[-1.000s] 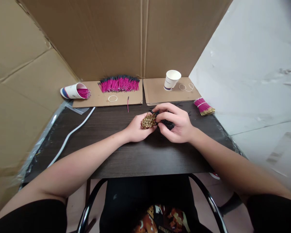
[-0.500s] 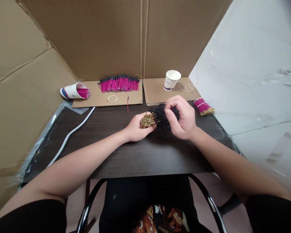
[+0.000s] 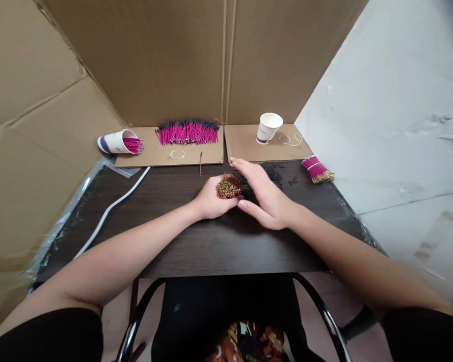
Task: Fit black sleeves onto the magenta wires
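Note:
My left hand (image 3: 210, 202) is closed round a bundle of gold-tipped wires (image 3: 229, 186), tips pointing up, on the dark table (image 3: 196, 241). My right hand (image 3: 262, 193) lies flat with its fingers stretched out over the black ends of the bundle and a heap of small black pieces (image 3: 274, 174) just behind it.
At the back lie two cardboard sheets (image 3: 249, 146): a row of pink wires (image 3: 187, 133), a tipped cup with pink wires (image 3: 119, 142), an upright paper cup (image 3: 268, 127) and rubber bands (image 3: 177, 154). A tied pink bundle (image 3: 317, 169) lies at the right edge. A white strip (image 3: 109, 208) lies left.
My right hand has gone from a closed pinch on the black pieces to a flat, open hand over them. The left hand has stayed put with its bundle.

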`<state>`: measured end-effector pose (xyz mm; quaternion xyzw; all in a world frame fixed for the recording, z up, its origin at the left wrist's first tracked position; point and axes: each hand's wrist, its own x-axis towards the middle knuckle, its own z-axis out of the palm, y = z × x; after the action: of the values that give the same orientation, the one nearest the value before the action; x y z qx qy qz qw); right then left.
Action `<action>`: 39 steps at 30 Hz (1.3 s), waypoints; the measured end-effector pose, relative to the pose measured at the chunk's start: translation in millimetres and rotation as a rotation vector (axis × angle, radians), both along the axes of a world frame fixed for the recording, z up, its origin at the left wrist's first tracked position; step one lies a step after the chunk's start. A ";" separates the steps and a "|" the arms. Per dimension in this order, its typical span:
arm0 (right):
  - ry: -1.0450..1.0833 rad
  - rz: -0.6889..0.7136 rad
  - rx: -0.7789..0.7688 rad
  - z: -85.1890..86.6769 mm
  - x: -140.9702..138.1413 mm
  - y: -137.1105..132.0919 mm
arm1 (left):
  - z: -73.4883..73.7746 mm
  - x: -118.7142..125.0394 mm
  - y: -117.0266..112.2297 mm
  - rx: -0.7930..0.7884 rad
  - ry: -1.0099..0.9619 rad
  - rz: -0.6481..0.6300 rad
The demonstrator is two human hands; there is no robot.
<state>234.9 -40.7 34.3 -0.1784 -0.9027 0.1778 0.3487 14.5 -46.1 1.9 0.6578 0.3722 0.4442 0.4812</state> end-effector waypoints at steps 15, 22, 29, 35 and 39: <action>-0.088 0.074 0.055 4.3 -6.2 -7.4 | -3.8 -0.5 -1.7 0.047 0.034 0.019; -0.147 0.068 0.082 4.3 -5.2 -7.9 | -5.3 -2.0 -0.2 0.075 0.049 0.027; -0.170 0.059 0.122 6.0 -5.2 -8.2 | -2.4 -1.7 1.3 0.111 0.073 -0.018; -0.140 0.042 0.116 3.3 -5.5 -7.8 | -4.5 -1.2 2.3 0.113 0.058 0.032; -0.176 0.063 0.124 3.6 -5.2 -7.7 | -4.1 -1.1 2.2 0.110 0.083 0.000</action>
<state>229.7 -48.4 37.9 -0.1431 -0.9443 0.1161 0.2727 13.4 -43.9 -2.2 0.7010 0.3670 0.4364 0.4283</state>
